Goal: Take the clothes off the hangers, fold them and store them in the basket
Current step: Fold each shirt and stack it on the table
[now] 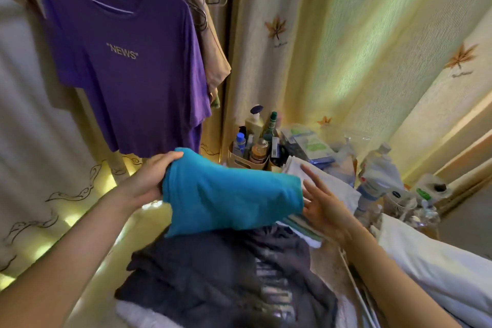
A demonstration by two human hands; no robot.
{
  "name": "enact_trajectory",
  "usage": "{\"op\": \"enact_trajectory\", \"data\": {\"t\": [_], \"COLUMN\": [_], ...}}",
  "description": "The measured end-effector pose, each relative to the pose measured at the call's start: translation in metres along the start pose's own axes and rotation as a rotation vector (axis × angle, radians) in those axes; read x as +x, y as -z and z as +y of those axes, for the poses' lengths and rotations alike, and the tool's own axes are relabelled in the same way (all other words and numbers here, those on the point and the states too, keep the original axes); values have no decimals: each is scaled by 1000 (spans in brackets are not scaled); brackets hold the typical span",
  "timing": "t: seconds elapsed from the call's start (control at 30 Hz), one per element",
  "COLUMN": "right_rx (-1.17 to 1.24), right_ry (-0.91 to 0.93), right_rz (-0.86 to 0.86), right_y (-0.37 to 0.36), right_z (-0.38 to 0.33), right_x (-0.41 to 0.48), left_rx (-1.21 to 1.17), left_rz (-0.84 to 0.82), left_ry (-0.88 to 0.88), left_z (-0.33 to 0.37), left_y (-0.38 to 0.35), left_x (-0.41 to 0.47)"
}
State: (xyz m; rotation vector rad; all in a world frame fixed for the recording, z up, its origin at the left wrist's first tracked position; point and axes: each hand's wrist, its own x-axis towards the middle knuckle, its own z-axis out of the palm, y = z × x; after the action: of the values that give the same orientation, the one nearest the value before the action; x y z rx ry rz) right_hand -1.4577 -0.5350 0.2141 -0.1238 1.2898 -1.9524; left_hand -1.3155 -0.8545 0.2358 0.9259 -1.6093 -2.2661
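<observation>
Head view, left hand (149,181) fingers clamped on teal shirt (229,194), right hand (323,209) fingers apart, leaf-print curtain (332,48), bottles (255,136).

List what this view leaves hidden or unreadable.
Head view:
1. Basket: not made out; the dark shirt covers what lies below.
2. Left hand: fingers behind the teal shirt.
3. Bottles: labels small, blurred.
4. Purple shirt: hanger hook cut by the top edge.

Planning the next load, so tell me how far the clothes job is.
Done: a dark grey shirt lies loose below the hands. In hand: the left hand grips a folded blue shirt, the right hand open at its other end. Left: the purple T-shirt and a beige garment behind it hang on hangers. I cannot make out a basket.
</observation>
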Motion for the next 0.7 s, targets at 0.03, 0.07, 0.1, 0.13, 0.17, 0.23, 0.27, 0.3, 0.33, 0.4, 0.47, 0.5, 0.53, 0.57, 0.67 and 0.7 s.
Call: {"op": "enact_trajectory", "data": {"t": [0.03,0.07,0.1,0.13,0.17,0.23,0.27,0.3,0.33,0.4,0.47,0.5,0.53,0.57,0.67,0.7], "right_rx": [-89,-220,-362,-483,-562,-617,-636,-671,-734,-939,-1149,-1240,-1326,-1404,-1492,-1482], "right_ry": [-22,-27,1,63,141,292,352,396,424,458,510,517,502,470,421,441], "right_rz": [-51,-70,-59,-24,7,31,23,-16,-70,-90,48,111,155,188,280,315], "right_y": [-8,-17,-27,-39,-52,-77,-87,-95,-101,-108,-110,-110,-110,-109,-106,-106], "right_z": [-12,-21,-31,-42,-54,-80,-93,-104,-115,-131,-138,-136,-132,-126,-107,-103], "right_x": [3,7,10,12,12,11,8,5,1,-2,6,12,20,28,49,54], "left_rx": [1,14,45,94,137,158,153,168,208,344,481,528,571,621,704,675], "left_rz": [25,36,48,69,84,17,-80,-206,-331,-471,-433,-387,-338,-287,-160,-144], "left_ry": [-51,-109,-174,-242,-309,-406,-431,-449,-474,-561,-628,-635,-632,-623,-596,-596], "left_z": [15,28,40,52,64,90,103,114,124,137,139,137,133,128,111,106], "left_y": [-3,-5,-6,-5,-3,5,11,18,24,34,39,40,41,42,42,41], "left_x": [5,9,13,17,19,17,14,11,8,3,3,6,10,17,36,41]}}
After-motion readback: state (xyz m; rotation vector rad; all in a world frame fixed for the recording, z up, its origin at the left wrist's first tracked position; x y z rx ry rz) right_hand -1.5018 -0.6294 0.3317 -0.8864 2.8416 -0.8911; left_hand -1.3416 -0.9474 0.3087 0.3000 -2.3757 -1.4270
